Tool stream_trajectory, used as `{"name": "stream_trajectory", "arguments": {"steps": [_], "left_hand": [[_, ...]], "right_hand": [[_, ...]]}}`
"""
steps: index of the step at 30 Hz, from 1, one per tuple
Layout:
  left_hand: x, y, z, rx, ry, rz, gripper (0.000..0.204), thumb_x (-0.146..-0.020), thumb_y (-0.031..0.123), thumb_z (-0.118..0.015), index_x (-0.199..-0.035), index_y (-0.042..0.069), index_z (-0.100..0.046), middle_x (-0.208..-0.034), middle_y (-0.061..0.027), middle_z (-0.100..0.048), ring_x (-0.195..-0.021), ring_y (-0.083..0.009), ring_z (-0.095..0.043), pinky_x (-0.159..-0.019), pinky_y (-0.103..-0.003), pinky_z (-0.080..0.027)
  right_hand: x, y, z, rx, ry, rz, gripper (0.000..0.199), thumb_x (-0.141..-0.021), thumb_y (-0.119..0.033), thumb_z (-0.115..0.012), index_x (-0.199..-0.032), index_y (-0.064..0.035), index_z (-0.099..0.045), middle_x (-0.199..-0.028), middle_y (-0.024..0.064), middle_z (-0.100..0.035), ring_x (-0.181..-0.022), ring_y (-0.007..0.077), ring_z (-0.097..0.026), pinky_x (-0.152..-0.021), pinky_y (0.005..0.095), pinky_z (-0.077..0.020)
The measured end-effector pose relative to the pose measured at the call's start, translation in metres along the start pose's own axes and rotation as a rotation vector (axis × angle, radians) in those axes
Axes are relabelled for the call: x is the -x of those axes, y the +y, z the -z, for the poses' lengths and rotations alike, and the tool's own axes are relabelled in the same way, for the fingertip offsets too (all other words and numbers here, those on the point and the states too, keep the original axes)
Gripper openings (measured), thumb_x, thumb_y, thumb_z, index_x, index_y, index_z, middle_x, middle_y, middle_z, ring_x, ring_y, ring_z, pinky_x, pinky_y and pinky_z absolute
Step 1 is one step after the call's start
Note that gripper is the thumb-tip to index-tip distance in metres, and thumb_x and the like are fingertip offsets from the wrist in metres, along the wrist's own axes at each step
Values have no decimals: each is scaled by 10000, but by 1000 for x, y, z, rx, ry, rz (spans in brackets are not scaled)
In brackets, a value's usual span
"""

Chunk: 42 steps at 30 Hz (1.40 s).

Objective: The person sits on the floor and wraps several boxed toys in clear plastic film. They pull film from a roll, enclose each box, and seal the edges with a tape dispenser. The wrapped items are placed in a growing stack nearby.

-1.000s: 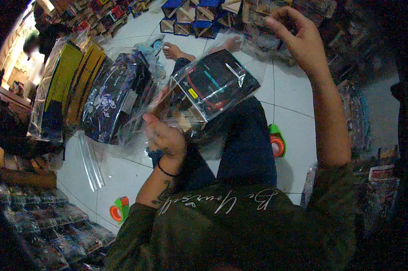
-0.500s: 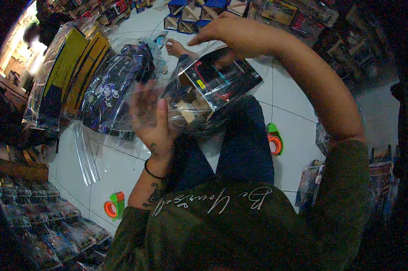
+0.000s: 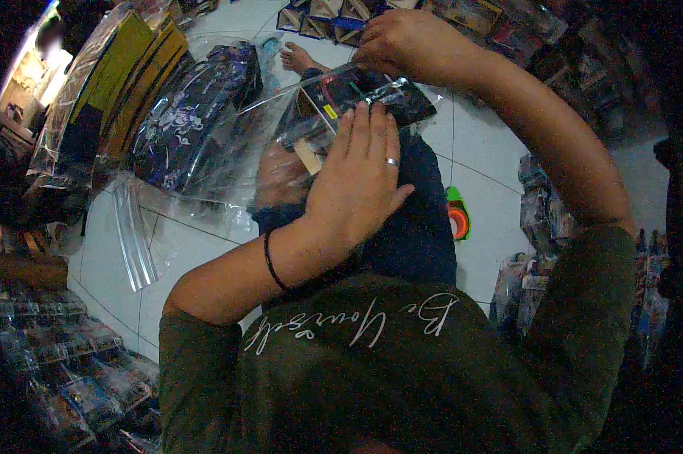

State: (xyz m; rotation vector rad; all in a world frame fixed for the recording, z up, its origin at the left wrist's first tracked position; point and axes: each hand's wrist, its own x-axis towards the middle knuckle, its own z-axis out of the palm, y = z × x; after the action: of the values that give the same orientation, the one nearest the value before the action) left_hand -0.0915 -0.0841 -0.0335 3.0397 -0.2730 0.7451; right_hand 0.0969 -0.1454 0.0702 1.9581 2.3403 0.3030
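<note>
A black box (image 3: pixel 415 106) with red and yellow marks rests across my legs, with a loose sheet of clear plastic film (image 3: pixel 262 102) over it and off to its left. My left hand (image 3: pixel 360 163) lies flat on the box's near side, fingers stretched out and pressing the film. At the far edge, my right hand (image 3: pixel 402 45) bends its fingers down, closed on the film; its fingertips are partly hidden. A pale wooden-looking piece (image 3: pixel 308 156) shows under the film, left of my left hand.
A black printed item in clear plastic (image 3: pixel 186 125) lies to the left, beside yellow wrapped packs (image 3: pixel 118 76). Clear strips (image 3: pixel 135 238) lie on the tiles. A green and orange tape dispenser (image 3: pixel 456 216) stands right of my leg. Blue boxes (image 3: pixel 326 11) are at the far side.
My left hand has swung right from the loose film and now lies flat on the box. My right hand's fingers have curled down at its far edge. The left tape dispenser has gone from sight.
</note>
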Motion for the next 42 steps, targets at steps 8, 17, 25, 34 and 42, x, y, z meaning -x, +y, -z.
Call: {"name": "stream_trajectory", "arguments": {"steps": [8,17,25,34,42], "left_hand": [[12,-15,9,76,117,-22,772,-812,513,-543,-1234,-121,-416,-1302,-268,-419,-1247,-386,-374,-1076,-455,-247],[-6,-22,4,-3,126,38,817,-809,602,-490,-1155,-138,-492,-1227,-293,-490,-1220,-397,-412,-1090,-455,-218],[-7,-23,1,16,193,57,750,-867,551,-446,-1162,-139,-467,-1232,-292,-477,-1228,-388,-406,-1080,-433,-255],[-8,-8,22,58,438,-26,605,-832,375,-548,-1182,-113,-479,-1160,-247,-522,-1149,-354,-459,-1052,-419,-290],[-5,-13,10,-79,226,81,463,-846,321,-564,-1087,-74,-565,-1135,-209,-562,-1080,-336,-505,-983,-429,-358]], "right_hand": [[-31,-24,-14,178,32,-158,188,-758,-210,-560,-742,-62,-676,-750,171,-656,-710,342,-659,-634,449,-538],[-10,-19,-16,214,-56,-158,280,-772,-182,-596,-1032,-86,-634,-888,90,-612,-847,273,-598,-766,382,-496],[14,-28,-21,169,-6,-80,325,-756,-128,-606,-1064,-24,-620,-1068,97,-632,-1047,267,-565,-921,368,-450],[35,-62,-32,41,192,-232,412,-734,-141,-626,-1128,-25,-595,-1212,127,-570,-1157,274,-509,-1042,407,-350],[67,-62,-58,219,420,-236,424,-758,-148,-625,-1171,-68,-569,-1187,92,-582,-1173,271,-491,-1049,478,-286]]}}
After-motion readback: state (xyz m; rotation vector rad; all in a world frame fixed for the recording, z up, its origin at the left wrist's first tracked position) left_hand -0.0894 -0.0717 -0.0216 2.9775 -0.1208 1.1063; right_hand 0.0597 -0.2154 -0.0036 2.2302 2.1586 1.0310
